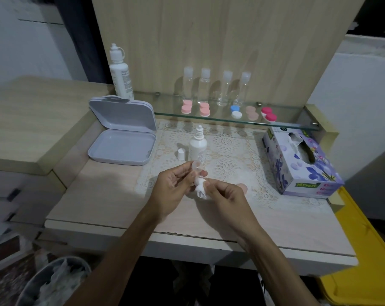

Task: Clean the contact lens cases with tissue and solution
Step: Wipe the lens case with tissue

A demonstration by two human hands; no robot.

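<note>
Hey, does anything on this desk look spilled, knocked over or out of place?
Nothing is spilled or tipped. The small solution bottle stands upright but uncapped, its white cap loose beside it on the lace mat. One peach lid lies alone near the right hand.

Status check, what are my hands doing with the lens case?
Left hand holds clear lens case. Right hand pinches wadded tissue just below it. Nothing blocking.

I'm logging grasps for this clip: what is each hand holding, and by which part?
The left hand pinches a clear lens case by its rim. The right hand grips a wadded tissue at its upper end.
</note>
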